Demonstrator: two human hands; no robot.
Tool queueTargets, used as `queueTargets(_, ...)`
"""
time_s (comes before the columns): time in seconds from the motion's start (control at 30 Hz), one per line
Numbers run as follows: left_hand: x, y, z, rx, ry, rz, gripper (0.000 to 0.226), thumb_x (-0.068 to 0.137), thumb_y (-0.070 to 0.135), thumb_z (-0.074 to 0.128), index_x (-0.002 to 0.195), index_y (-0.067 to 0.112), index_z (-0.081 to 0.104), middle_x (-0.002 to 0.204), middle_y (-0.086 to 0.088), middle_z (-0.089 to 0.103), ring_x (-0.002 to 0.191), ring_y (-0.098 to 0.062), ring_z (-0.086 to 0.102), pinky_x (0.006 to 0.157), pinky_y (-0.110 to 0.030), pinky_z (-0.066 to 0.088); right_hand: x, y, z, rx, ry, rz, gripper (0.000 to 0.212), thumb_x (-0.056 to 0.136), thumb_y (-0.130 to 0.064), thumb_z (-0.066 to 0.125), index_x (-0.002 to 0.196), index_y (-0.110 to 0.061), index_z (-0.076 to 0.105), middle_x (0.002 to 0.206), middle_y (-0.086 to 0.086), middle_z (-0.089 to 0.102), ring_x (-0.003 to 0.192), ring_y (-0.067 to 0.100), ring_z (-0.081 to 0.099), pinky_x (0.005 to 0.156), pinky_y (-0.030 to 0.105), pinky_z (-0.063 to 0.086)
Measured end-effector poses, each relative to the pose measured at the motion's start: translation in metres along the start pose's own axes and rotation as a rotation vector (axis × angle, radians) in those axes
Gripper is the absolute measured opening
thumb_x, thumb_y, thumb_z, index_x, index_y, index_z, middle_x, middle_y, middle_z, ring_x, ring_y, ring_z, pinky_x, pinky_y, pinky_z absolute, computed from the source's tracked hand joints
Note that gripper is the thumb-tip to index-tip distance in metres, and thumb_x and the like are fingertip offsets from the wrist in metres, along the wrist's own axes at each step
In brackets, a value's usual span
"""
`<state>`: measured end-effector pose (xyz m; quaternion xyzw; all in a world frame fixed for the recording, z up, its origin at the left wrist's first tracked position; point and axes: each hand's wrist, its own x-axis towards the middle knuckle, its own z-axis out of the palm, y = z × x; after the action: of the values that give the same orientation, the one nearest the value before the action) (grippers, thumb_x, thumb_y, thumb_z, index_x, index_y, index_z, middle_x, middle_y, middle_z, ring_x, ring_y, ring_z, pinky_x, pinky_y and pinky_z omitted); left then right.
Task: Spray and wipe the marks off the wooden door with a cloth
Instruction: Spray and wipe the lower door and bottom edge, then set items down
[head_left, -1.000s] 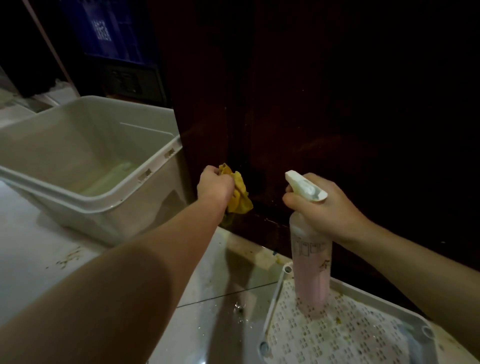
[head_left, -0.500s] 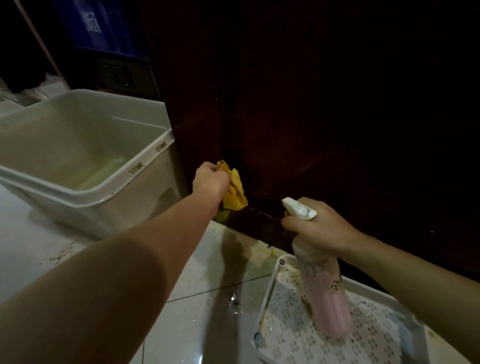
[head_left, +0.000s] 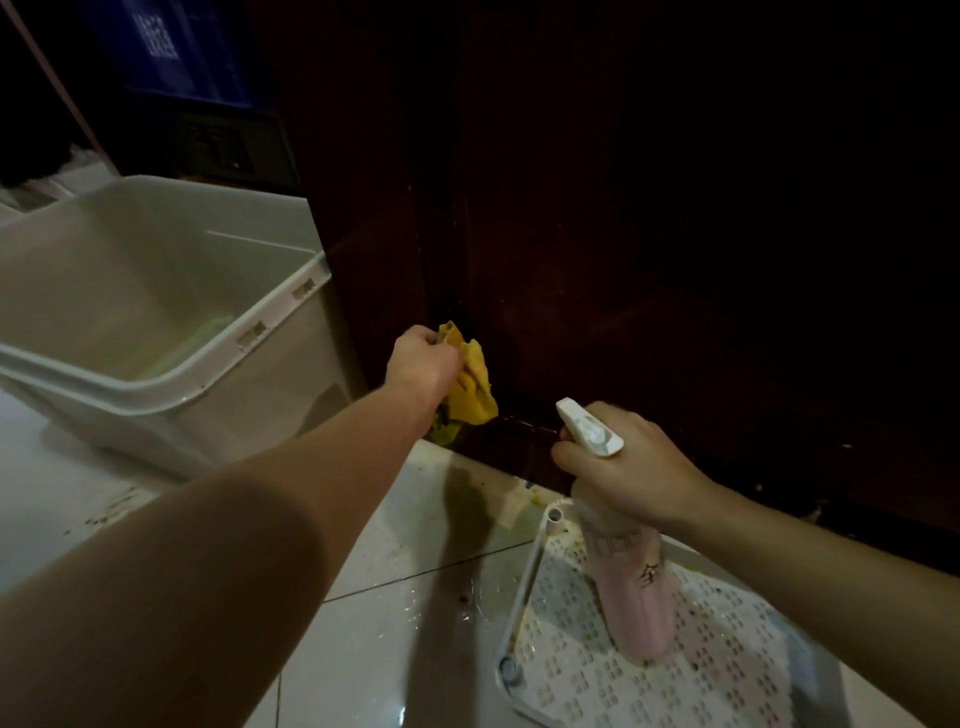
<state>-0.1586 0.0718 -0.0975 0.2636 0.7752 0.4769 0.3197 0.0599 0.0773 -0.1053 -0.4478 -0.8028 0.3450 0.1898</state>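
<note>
Now I am bunching the yellow cloth (head_left: 467, 387) in my left hand (head_left: 423, 358) against the wooden door (head_left: 649, 312) beyond my fingers, right hand (head_left: 626, 465) gripping the spray bottle (head_left: 636, 587); I should be rubbing firmly low down.

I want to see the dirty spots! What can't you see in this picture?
All in the head view:
- Marks on the wooden door: too dark to make out.
- Left hand fingers: hidden behind the yellow cloth they grip.
- Spray bottle trigger: hidden under the right hand.
- Perforated tray: cut off by the bottom edge.
- White bin: cut off by the left edge.
</note>
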Motion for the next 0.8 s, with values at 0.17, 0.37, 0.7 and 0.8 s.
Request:
queueTargets(0.17,-0.002,0.003,0.006,0.001,-0.017,0.017,0.014,0.089,0.011,0.057,0.088,0.025,0.053,0.093,-0.004,0.060,0.085,-0.019,0.059,0.067,-0.032,0.048,-0.004,0.007,-0.005,-0.053,0.260,0.001,0.034,0.081,-0.029,0.061,0.054,-0.024,0.041,0.050,-0.008,0.045,0.049,0.013,0.048,0.050,0.028,0.033)
queueTargets(0.37,-0.006,0.006,0.011,0.010,-0.005,0.016,0.008,0.089,0.016,0.059,0.090,0.023,0.055,0.092,-0.004,0.060,0.085,-0.019,0.059,0.076,-0.037,0.052,-0.010,0.011,-0.015,0.030,0.208,-0.008,0.021,0.077,-0.034,0.061,0.063,-0.025,0.048,0.058,-0.008,0.052,0.054,0.011,0.052,0.051,0.029,0.036)
queueTargets(0.7,-0.021,0.017,0.023,0.062,-0.025,0.032,0.009,0.086,0.016,0.062,0.095,0.016,0.059,0.098,-0.009,0.065,0.093,-0.026,0.064,0.087,-0.046,0.054,-0.021,0.020,-0.029,0.086,0.321,0.106,0.034,0.078,-0.016,0.062,0.053,-0.017,0.039,0.051,-0.004,0.043,0.048,0.012,0.041,0.048,0.027,0.032)
queueTargets(0.8,-0.023,0.018,0.024,0.076,-0.027,0.042,0.011,0.087,0.018,0.062,0.098,0.016,0.060,0.098,-0.008,0.065,0.092,-0.025,0.063,0.087,-0.044,0.054,-0.026,0.022,-0.032,0.091,0.251,0.097,0.028,0.078,-0.014,0.062,0.058,-0.010,0.043,0.055,-0.002,0.043,0.047,0.009,0.039,0.047,0.028,0.031)
